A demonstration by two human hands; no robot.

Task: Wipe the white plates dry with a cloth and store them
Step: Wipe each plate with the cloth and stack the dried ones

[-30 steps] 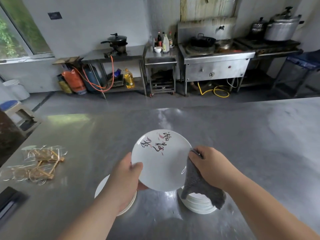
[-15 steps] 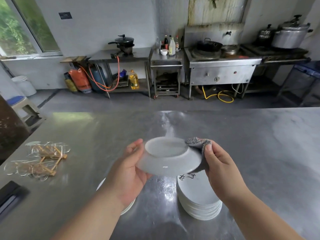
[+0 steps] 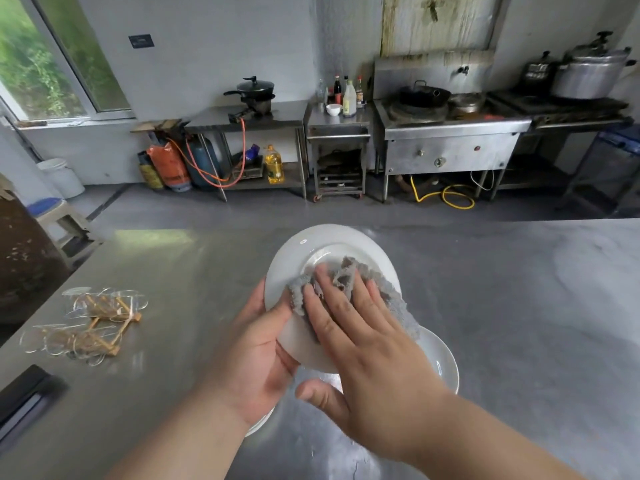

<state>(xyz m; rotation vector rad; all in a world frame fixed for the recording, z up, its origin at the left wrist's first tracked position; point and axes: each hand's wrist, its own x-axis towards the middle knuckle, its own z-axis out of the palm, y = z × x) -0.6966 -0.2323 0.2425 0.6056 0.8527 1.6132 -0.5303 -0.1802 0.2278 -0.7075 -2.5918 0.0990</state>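
The left hand [image 3: 256, 344] grips a white plate [image 3: 311, 247] by its near left edge, thumb lying over the rim and the palm cupped beneath. The plate is held above the counter [image 3: 519, 306], tilted toward the camera, its foot ring facing up. The right hand [image 3: 363, 358] lies flat on it, fingers straight and slightly spread, pressing a grey cloth [image 3: 346, 275] against the plate's middle. The cloth bunches between the fingers and hangs off the plate's right side. A stack of plates [image 3: 440, 358] sits on the counter just under the right hand. Another plate [image 3: 259, 422] peeks out below the left wrist.
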